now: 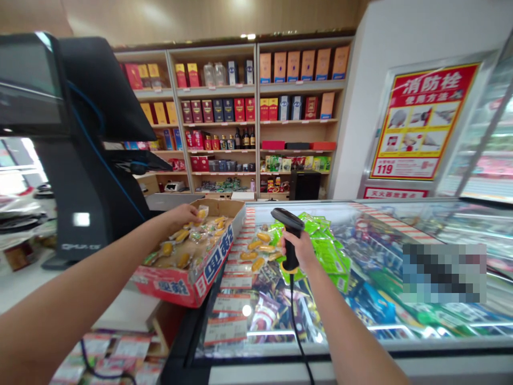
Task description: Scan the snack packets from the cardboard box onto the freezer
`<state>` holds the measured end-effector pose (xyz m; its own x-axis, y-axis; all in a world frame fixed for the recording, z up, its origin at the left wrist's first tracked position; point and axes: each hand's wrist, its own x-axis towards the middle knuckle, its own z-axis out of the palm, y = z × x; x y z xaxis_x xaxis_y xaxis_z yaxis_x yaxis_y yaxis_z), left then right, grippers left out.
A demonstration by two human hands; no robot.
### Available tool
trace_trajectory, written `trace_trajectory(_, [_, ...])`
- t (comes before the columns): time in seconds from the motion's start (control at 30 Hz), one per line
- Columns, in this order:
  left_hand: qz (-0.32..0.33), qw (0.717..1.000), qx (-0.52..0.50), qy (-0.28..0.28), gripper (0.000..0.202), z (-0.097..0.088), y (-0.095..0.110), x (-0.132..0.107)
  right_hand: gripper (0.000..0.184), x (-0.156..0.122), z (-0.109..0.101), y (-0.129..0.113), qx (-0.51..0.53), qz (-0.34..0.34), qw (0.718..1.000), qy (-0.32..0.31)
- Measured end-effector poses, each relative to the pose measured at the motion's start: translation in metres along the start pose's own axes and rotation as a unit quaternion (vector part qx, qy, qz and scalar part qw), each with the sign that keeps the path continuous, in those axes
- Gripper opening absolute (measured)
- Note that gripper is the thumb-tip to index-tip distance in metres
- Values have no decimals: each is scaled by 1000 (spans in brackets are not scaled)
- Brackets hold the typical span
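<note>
My left hand (182, 215) reaches over a cardboard box (212, 267) with red, white and blue print. Its fingertips pinch a small clear-and-yellow snack packet (202, 213) at the box's far edge. Several similar packets (180, 251) lie loose in the box. My right hand (294, 248) grips a black handheld barcode scanner (288, 235) with a yellow collar, above a glass-topped display freezer (372, 224). The scanner's black cable (294, 321) hangs down past the freezer's front edge.
A black point-of-sale terminal (80, 144) stands left of the box. Wooden shelves (224, 112) of boxed liquor fill the back wall. Green packets (324, 246) and mixed goods lie in the freezer. A red-and-yellow fire hydrant poster (420, 123) hangs on the right.
</note>
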<state>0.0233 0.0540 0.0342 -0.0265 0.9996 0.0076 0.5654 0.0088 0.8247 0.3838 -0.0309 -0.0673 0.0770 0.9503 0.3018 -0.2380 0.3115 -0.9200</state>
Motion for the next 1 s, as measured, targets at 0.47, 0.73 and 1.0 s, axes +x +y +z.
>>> trace_trajectory(0.47, [-16, 788, -587, -188, 32, 178, 70, -84, 27, -1, 1, -1, 10, -4, 1000, 3])
trace_trajectory(0.73, [86, 789, -608, -20, 33, 228, 13, -33, 26, -3, -1, -6, -7, 24, 999, -41])
trace_trajectory(1.0, [103, 763, -638, 27, 30, 229, -4, -20, 24, -7, 1, -3, -115, 61, 978, -163])
